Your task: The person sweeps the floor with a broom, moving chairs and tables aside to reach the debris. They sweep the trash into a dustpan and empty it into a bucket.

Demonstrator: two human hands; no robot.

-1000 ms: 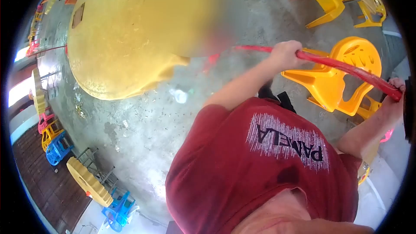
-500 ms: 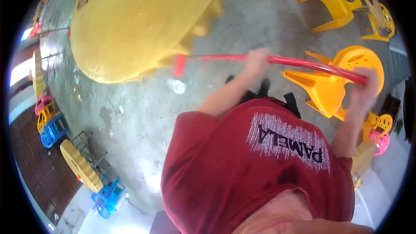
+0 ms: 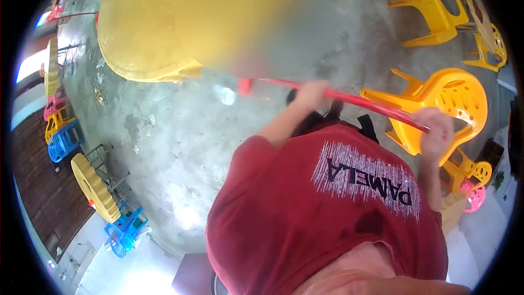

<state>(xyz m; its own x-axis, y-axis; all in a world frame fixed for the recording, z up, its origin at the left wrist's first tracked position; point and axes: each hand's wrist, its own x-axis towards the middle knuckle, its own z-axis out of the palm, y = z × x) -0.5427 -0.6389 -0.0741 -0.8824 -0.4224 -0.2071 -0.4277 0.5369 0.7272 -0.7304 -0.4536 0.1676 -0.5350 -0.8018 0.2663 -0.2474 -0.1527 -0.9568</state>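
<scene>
"What's at the left?"

"The wide yellow tabletop (image 3: 158, 27). Just past its lower edge, low over the grey floor (image 3: 180, 125), there's a red block (image 3: 245, 86), blurred, at the far end of the red pole (image 3: 368, 105)."

"And next along the pole?"

"The left hand (image 3: 311, 95). Its fingers are curled round the pole, partway along, so the shaft runs through the grip and out both sides."

"Then the right hand (image 3: 435, 129)?"

"Closed round the near end, in front of the yellow chair (image 3: 436, 95). The fingers are a bit smeared, but the pole's tip finishes in or beside them; I can't tell which."

"Which way does the pole point?"

"Its long axis crosses in front of the red shirt (image 3: 327, 213), slanting gently down from left to right in the view. The block end points left, and the bare end is at the right hand."
</scene>
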